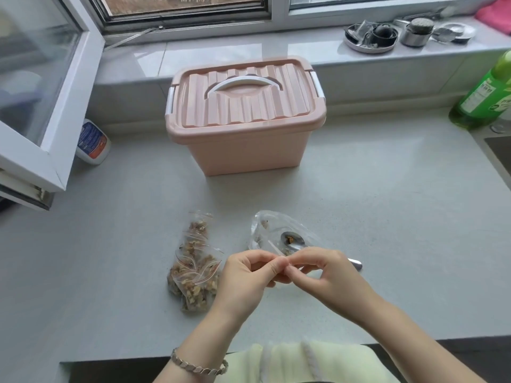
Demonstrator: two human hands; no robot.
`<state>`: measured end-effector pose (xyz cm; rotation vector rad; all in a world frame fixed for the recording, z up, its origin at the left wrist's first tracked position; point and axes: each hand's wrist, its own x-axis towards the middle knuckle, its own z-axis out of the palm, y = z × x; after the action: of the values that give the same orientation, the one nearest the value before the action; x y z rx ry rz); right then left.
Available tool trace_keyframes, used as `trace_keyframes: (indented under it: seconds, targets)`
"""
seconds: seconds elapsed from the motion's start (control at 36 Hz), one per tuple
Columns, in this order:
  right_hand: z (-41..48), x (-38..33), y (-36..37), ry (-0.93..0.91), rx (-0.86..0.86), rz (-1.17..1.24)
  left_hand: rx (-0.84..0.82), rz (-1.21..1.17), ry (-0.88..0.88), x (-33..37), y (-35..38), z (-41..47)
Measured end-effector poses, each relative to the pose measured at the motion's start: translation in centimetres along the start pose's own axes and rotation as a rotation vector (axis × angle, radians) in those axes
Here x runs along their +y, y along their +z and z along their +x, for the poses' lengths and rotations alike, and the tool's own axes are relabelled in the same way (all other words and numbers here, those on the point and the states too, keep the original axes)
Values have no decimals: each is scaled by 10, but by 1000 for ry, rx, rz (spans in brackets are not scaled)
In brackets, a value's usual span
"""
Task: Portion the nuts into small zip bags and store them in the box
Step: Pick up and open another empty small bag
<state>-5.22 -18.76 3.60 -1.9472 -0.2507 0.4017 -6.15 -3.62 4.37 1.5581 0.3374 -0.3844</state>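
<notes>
Left hand (244, 275) and right hand (327, 273), fingertips together, pinch clear bag (276, 223) holding spoon (292, 241).

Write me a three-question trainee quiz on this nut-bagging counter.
1. True or false: the pink box has its lid on.
2. The bowl of the spoon lies: A inside the big clear bag; B on the box; C under the box.
3. Fill in: the filled zip bags lie to the ___ of the left hand.
Key: 1 true; 2 A; 3 left.
</notes>
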Motion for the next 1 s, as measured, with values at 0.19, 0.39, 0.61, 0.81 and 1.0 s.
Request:
trace_keyframes:
  seconds: [0.19, 0.39, 0.61, 0.81, 1.0]
  targets:
    - [1, -1, -2, 120, -25, 92, -13, -7, 12, -4, -2, 1]
    - [2, -3, 4, 189, 48, 10, -36, 90, 68, -8, 1, 0]
    - [4, -9, 5, 237, 39, 253, -239, -118, 13, -8, -3, 2]
    - [5, -12, 8, 287, -23, 521, -399, -550, -164, -18, -10, 2]
    - [-3, -2, 16, 273, 290, -167, 92, 331, -50, -25, -5, -5]
